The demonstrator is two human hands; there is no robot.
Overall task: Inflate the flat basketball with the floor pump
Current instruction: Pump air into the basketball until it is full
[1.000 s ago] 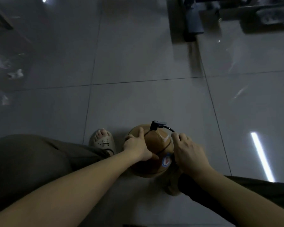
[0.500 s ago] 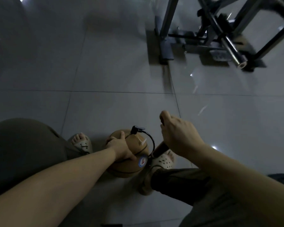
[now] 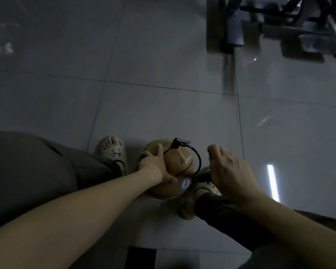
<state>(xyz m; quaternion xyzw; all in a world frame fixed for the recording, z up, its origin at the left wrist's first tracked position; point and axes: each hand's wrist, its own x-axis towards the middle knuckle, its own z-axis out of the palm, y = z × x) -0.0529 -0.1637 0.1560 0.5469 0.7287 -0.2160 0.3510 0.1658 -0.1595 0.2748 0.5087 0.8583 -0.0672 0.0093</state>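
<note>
The basketball (image 3: 175, 167) sits on the tiled floor (image 3: 163, 103) between my two feet, near the middle of the view, and it looks round rather than slack, though I cannot tell how firm it is. The black nozzle head (image 3: 179, 143) stands at the ball's far top, and the hose (image 3: 199, 161) arcs from it down the right side toward the right sandal (image 3: 186, 206). The left hand (image 3: 155, 166) lies flat on the ball's left side with its fingers spread wide. The right hand (image 3: 229, 171) is just right of the ball, fingers curled round what I take to be the pump handle (image 3: 210, 157), of which only a dark sliver shows. The pump body is hidden. My worry is the nozzle: a tug on that short hose, or the ball rolling under the palm, could pull the needle out or bend it. The left sandal (image 3: 114, 152) is just left of the ball. The only vessel here is the ball itself, which holds nothing but air. A metal frame (image 3: 233, 32) stands far right.
</note>
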